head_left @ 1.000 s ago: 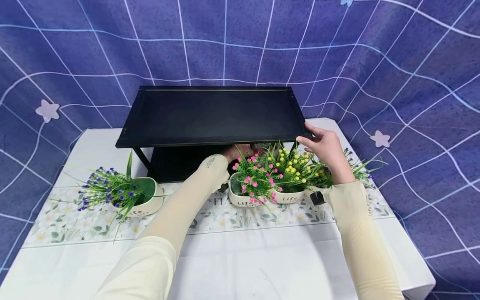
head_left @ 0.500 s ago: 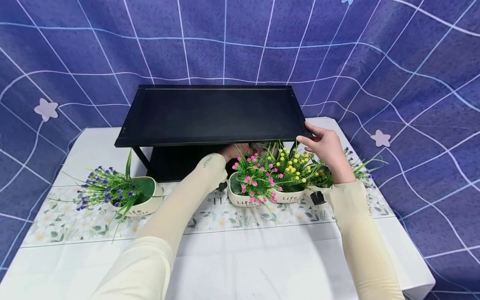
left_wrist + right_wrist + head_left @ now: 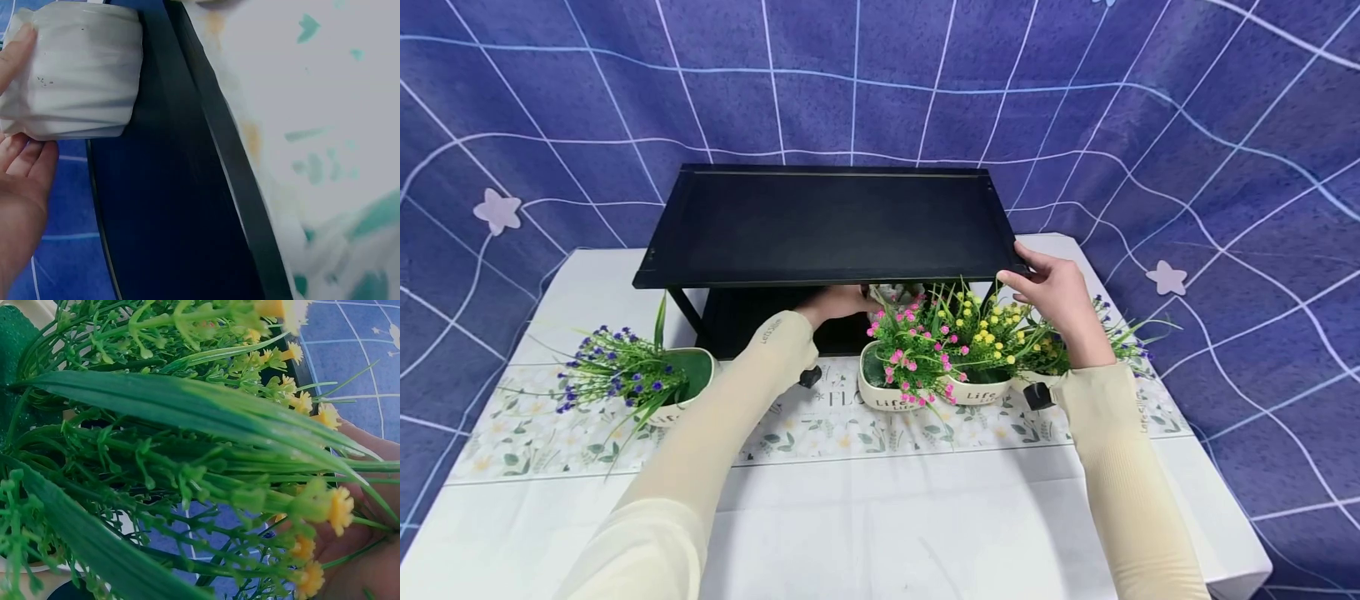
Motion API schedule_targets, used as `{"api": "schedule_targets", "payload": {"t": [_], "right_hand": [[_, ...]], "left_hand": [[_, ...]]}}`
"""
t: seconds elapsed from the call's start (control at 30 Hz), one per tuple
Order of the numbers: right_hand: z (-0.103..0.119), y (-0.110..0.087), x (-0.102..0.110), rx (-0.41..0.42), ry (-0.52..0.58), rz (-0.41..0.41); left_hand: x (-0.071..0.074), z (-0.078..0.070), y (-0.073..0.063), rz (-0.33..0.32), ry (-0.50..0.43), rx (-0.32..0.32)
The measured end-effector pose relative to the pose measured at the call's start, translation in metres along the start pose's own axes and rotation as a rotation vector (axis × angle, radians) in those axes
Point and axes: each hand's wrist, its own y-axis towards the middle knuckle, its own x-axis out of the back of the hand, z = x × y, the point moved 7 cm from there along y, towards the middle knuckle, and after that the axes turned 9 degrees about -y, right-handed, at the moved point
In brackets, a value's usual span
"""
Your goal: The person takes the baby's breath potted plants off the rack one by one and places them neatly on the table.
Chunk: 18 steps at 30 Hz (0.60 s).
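A white pot with wavy ridges (image 3: 84,69) is in my left hand (image 3: 838,302), thumb on one side and fingers on the other. It is over the lower board (image 3: 156,187) of a black two-tier shelf (image 3: 835,225). In the head view, pink flowers and the upper board partly hide the pot; only a pale, leafy-looking bit shows. My right hand (image 3: 1056,293) holds the front right corner of the upper board between thumb and fingers. Yellow flowers (image 3: 340,509) and long green leaves cover much of that hand in the right wrist view.
Cream oval planters stand before the shelf: pink-flowered (image 3: 891,396) and yellow-flowered (image 3: 981,390) toward the right, purple-flowered (image 3: 688,379) at left. Another plant (image 3: 1112,333) stands behind my right wrist. A floral runner (image 3: 820,433) crosses the white table; a blue curtain (image 3: 850,83) hangs behind.
My left hand has moved left under the upper board, bringing the white pot along from behind the pink flowers. My right hand stays at the shelf corner. The head view has shifted slightly.
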Motion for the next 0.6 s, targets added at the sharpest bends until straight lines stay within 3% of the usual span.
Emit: {"api": "schedule_targets", "payload": {"t": [0.03, 0.07, 0.13, 0.27, 0.4, 0.6], "right_hand": [[0.0, 0.0, 0.0, 0.002, 0.003, 0.0], [0.001, 0.0, 0.0, 0.003, 0.003, 0.0], [0.001, 0.001, 0.0, 0.003, 0.004, 0.001], [0.002, 0.001, 0.0, 0.003, 0.008, 0.002], [0.002, 0.0, 0.0, -0.003, 0.011, 0.004], [0.002, -0.002, -0.001, -0.009, 0.018, 0.011]], "left_hand": [[0.001, -0.019, -0.018, -0.017, 0.006, 0.036], [0.003, -0.023, -0.025, -0.035, 0.005, 0.053], [0.008, -0.015, -0.028, -0.045, -0.028, 0.092], [0.022, 0.021, -0.011, -0.086, -0.038, 0.003], [0.028, 0.02, -0.021, -0.11, 0.009, 0.021], [0.032, 0.025, -0.035, -0.145, -0.028, 0.1]]}}
